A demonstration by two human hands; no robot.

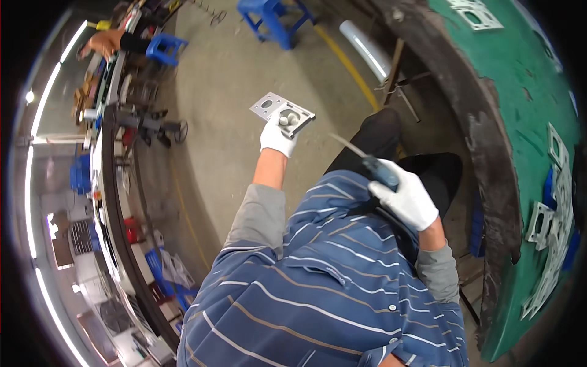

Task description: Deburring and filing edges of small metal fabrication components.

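My left hand point(279, 139), in a white glove, grips a silver metal bracket point(279, 105) out in front of me, above the floor. One part of the bracket is a flat plate with a round hole and small holes; the other is a thicker frame around a larger opening, where gloved fingertips show. My right hand point(406, 192), also gloved in white, is closed around the dark blue handle of a slim-bladed hand tool point(382, 171). Its thin metal blade points up and left toward the bracket, apart from it. Whether it is a file or a screwdriver I cannot tell.
On my right runs a green-topped workbench point(498, 333) with a dark edge and several similar metal plates point(541, 223). A blue stool point(269, 21) and a shiny cylinder point(365, 50) stand ahead. Far left, a person point(105, 44) is beside a long bench.
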